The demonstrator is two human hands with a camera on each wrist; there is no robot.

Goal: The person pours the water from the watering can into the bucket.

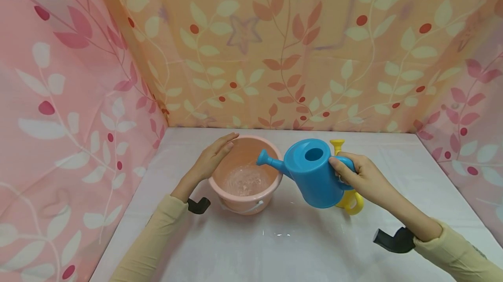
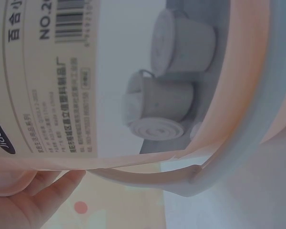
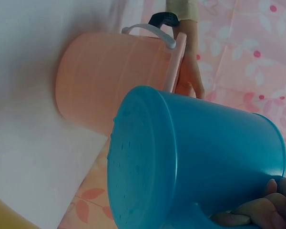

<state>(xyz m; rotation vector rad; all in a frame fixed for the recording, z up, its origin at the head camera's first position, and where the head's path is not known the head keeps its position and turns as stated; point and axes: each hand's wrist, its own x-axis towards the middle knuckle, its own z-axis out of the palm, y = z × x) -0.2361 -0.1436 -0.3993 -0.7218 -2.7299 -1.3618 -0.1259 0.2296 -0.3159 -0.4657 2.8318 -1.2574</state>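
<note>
A blue watering can (image 1: 314, 181) is held by its handle in my right hand (image 1: 363, 177), with the fingers wrapped round it. It tilts left, its spout (image 1: 271, 162) over the rim of a pink bucket (image 1: 241, 205). Rippled clear water (image 1: 246, 180) lies in the bucket. My left hand (image 1: 210, 159) rests against the bucket's left rim, fingers stretched along it. In the left wrist view the bucket's printed label (image 2: 62, 95) and pale carrying handle (image 2: 138, 177) show close up. The right wrist view shows droplets on the can's base (image 3: 138, 162).
Behind the blue can stands a yellow watering can (image 1: 355, 203), partly hidden. Small wet spots (image 1: 284, 234) shine on the white tabletop (image 1: 243, 256). Leaf-patterned cloth (image 1: 283, 55) walls the back and both sides.
</note>
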